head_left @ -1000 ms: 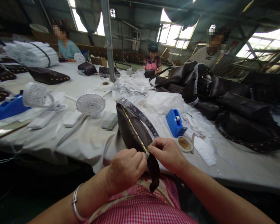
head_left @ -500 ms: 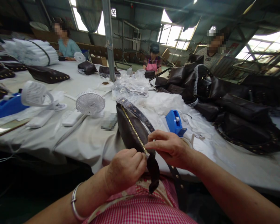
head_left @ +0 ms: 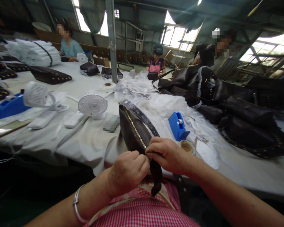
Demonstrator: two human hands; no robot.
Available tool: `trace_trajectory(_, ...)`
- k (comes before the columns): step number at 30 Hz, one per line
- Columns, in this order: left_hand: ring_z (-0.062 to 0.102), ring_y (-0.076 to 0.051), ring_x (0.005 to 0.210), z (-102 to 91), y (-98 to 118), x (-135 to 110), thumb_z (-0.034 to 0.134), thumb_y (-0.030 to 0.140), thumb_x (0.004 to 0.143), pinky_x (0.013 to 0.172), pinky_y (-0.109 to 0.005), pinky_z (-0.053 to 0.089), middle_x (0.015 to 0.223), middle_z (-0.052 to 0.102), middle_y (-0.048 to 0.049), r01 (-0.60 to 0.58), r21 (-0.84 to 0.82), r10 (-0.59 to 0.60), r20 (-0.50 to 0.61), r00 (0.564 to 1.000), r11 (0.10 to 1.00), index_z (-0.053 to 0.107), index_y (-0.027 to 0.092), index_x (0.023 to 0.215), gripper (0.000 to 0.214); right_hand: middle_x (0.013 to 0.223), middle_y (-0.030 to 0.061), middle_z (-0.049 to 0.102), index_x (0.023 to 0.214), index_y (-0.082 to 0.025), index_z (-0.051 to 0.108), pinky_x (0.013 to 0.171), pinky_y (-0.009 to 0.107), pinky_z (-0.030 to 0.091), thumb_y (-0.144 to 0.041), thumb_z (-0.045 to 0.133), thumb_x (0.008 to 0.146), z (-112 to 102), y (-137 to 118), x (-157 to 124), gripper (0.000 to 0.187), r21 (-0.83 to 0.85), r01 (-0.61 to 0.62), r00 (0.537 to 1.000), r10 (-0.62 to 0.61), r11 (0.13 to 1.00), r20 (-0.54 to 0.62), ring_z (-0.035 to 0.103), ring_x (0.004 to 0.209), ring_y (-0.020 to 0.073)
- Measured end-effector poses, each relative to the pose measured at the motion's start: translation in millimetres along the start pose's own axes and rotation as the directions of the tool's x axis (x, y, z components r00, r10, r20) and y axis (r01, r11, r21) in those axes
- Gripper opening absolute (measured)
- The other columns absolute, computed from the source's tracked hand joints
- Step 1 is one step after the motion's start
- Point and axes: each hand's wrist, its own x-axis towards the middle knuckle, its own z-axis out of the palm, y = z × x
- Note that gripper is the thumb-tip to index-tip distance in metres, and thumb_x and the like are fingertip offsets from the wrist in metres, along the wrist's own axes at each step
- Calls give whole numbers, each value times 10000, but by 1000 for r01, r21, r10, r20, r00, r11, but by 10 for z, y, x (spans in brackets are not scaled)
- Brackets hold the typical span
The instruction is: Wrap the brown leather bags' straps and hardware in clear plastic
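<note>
A dark brown leather bag (head_left: 130, 130) with a gold zipper along its top lies at the table's front edge, its near end toward me. My left hand (head_left: 130, 167) is closed on that near end, beside the zipper's end. Opposite it, my right hand (head_left: 164, 153) pinches the bag at the same spot, thumb and fingers together; what exactly lies between the fingertips is hidden. A studded strap (head_left: 142, 116), partly under clear plastic, runs along the bag's right side. Below my hands a dark flap (head_left: 156, 179) hangs over my pink checked apron.
Right of the bag stand a blue tape dispenser (head_left: 178, 126) and a tape roll (head_left: 187, 147). White fans (head_left: 92, 104) and a phone (head_left: 11, 127) lie left. Dark bags (head_left: 248, 126) pile up at right, plastic sheets (head_left: 165, 105) behind. Co-workers (head_left: 72, 47) are across the table.
My right hand's fingers have drawn together and down onto the zipper's near end. My left hand stays about where it was. At the back right, a co-worker has raised a dark bag.
</note>
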Motion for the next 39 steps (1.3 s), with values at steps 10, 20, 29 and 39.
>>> trace_trajectory(10,454,-190,577,39,9,-26,523,138,927,513,-353,283,670,545,-6,11,-13,-11,-34,999,1000,603,134,863,103,661,-18,643,690,-158,687,638,227,441,-105,645,815,124,-55,54,142,327,-436,874,481,838,-68,582,659,117)
trace_trajectory(20,452,-187,575,47,1,-44,511,126,927,516,-352,291,663,545,-10,22,-52,-24,-28,999,998,599,138,831,131,686,-14,588,683,-168,696,638,248,446,-86,644,818,215,1,47,166,305,-195,938,267,932,-219,574,665,118)
trace_trajectory(29,503,-150,562,112,90,-31,420,129,969,543,-291,357,628,552,-7,329,-268,-343,-6,939,905,568,156,761,257,774,27,620,846,-174,721,637,242,507,-97,589,899,337,-37,-197,162,286,1,909,118,958,-400,610,699,124)
trace_trajectory(39,648,-157,678,90,219,37,494,345,966,631,-256,524,735,664,-14,695,-714,-661,481,576,86,645,163,804,287,888,83,684,1147,-178,663,639,312,518,-37,586,885,607,60,-379,308,-190,103,831,-189,976,-523,620,739,175)
